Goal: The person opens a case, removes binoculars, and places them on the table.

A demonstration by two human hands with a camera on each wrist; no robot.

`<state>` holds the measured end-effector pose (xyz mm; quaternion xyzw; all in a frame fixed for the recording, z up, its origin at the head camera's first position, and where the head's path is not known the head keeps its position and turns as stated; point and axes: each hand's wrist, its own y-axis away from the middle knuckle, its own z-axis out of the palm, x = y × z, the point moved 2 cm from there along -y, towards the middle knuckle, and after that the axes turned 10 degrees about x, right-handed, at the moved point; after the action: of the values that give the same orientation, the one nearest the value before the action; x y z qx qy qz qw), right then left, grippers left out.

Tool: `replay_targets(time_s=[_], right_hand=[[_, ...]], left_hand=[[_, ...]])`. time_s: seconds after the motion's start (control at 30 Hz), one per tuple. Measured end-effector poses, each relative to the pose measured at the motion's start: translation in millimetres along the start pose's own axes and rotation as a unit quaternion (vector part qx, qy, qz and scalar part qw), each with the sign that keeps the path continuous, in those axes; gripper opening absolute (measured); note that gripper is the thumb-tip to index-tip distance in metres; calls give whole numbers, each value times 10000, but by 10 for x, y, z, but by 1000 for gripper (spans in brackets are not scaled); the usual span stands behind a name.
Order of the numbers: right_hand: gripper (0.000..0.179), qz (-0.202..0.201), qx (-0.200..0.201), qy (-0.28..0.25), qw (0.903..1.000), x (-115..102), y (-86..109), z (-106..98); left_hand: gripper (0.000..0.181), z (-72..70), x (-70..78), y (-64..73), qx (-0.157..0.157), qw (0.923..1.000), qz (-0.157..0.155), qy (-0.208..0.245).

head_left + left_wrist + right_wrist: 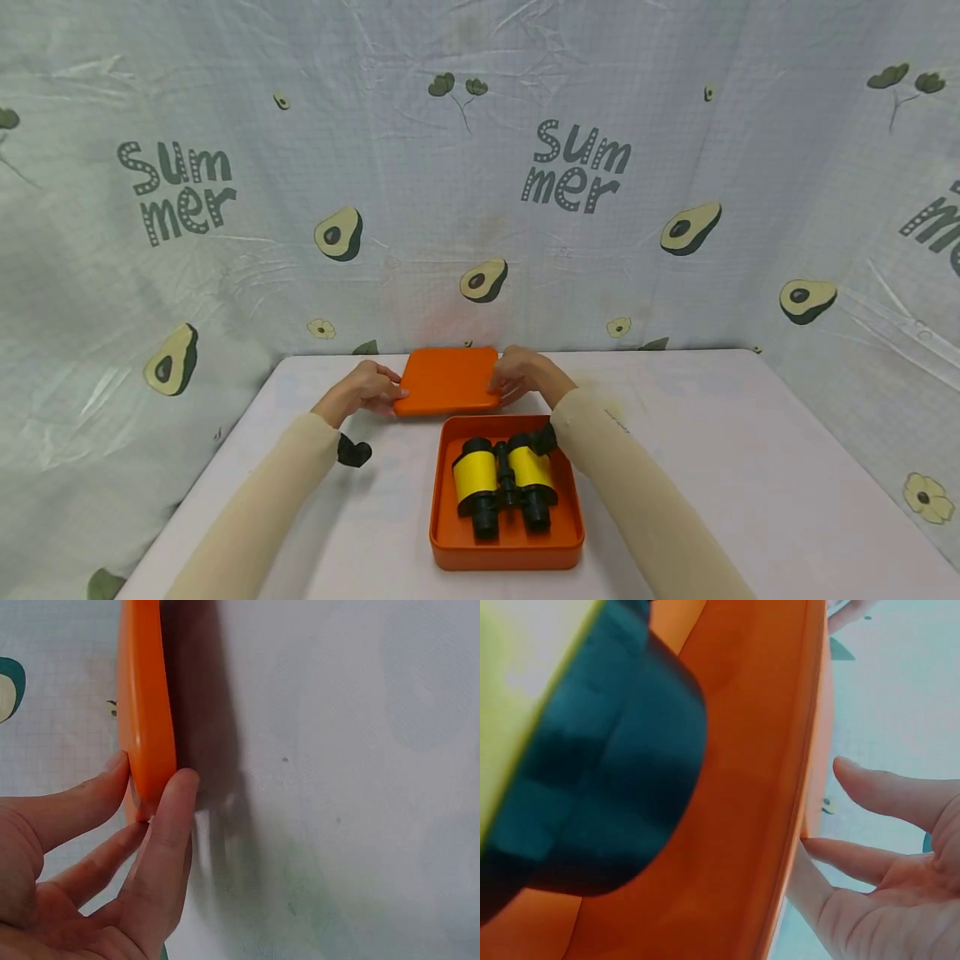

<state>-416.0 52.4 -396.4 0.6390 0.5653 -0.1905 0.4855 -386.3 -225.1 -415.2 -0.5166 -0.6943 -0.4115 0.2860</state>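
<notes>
A left hand (366, 389) and right hand (522, 372) grip an orange lid (450, 379) near the counter's (675, 467) far edge, behind an open box (507, 559) holding binoculars (475, 473).

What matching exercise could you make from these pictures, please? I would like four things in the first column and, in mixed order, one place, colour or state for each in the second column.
Column 1
1. orange lid
2. box
3. binoculars
4. backdrop cloth

Column 2
A. yellow and black
B. behind the table, with printed words
C. held by the left hand and right hand
D. standing on the table, open at the top

Right pairs: 1-C, 2-D, 3-A, 4-B
</notes>
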Motion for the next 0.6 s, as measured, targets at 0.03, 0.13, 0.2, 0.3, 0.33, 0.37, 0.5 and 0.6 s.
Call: replay_targets(time_s=[0.03, 0.13, 0.2, 0.3, 0.33, 0.37, 0.5, 0.6], right_hand=[[47, 2, -15, -4, 10000, 3, -2, 8], [48, 15, -28, -15, 10000, 11, -8, 32], [46, 6, -9, 32, 10000, 13, -7, 47], [44, 35, -7, 78, 10000, 11, -2, 64], [44, 52, -7, 101, 9999, 13, -4, 71], [43, 79, -1, 108, 9999, 18, -8, 76], [44, 210, 1, 1, 9998, 32, -34, 88], [44, 245, 6, -64, 9997, 33, -49, 92]], left_hand=[[51, -1, 5, 10, 22, 10000, -39, -61], [49, 3, 5, 29, 78, 9998, -100, -175], [49, 4, -8, 26, 31, 9998, -111, -179], [50, 0, -39, 11, -31, 9996, -156, -221], [50, 1, -49, 7, -55, 9995, -184, -247], [51, 1, -55, 6, -74, 9994, -202, -279], [51, 10, -49, 23, -23, 9989, -244, -388], [52, 14, -21, 57, 38, 9984, -193, -528]])
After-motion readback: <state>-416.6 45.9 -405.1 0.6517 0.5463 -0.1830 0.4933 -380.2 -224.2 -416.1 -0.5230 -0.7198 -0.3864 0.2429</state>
